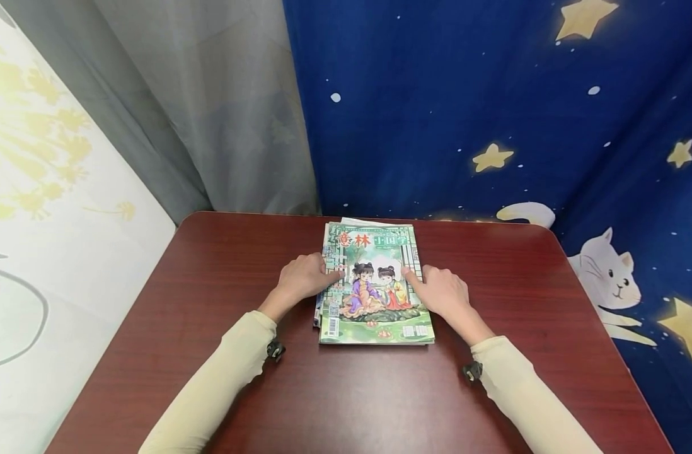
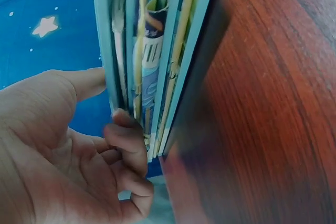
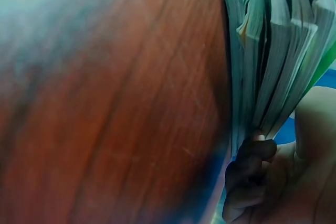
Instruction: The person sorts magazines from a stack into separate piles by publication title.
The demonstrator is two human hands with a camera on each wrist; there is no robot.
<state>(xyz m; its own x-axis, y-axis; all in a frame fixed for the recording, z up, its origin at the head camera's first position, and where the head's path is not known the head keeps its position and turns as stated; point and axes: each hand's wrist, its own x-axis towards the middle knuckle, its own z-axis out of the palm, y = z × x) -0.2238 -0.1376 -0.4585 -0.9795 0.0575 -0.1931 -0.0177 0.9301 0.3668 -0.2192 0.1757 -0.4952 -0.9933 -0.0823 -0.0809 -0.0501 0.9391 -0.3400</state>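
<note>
A stack of magazines (image 1: 374, 284) lies on the table, its top one showing a green cover with two cartoon children. My left hand (image 1: 305, 276) grips the stack's left side, thumb on the cover. In the left wrist view, curled fingers (image 2: 128, 142) touch the side of the stack (image 2: 149, 61), where several spines show. From the right, my right hand (image 1: 445, 291) holds the opposite side, its thumb also over the cover. The right wrist view shows bent fingers (image 3: 247, 174) against the page edges (image 3: 278, 40). A few lower magazines stick out unevenly at the left and back.
The dark red wooden table (image 1: 374, 403) has rounded far corners. Behind it hang a grey curtain (image 1: 227, 107) and a blue curtain (image 1: 408, 113) with stars and a white cat. A pale patterned surface (image 1: 57, 252) stands at the left.
</note>
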